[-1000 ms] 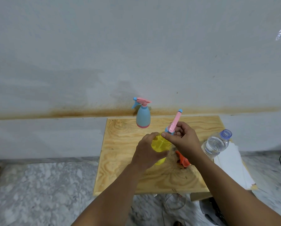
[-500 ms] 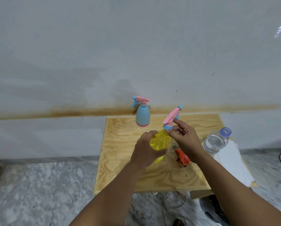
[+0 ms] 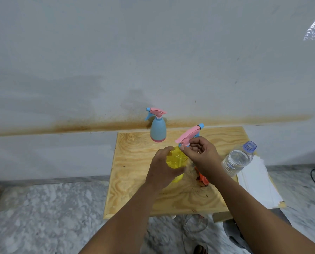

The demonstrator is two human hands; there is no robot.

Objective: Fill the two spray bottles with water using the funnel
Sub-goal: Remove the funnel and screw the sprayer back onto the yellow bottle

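Two hands meet over the wooden board: the left hand wraps the yellow bottle, the right hand pinches its pink sprayer at the neck, hiding most of an orange funnel. Just right stands an uncapped water bottle by white paper; farther back, a blue spray bottle.

No readable text, labels or numbers anywhere.
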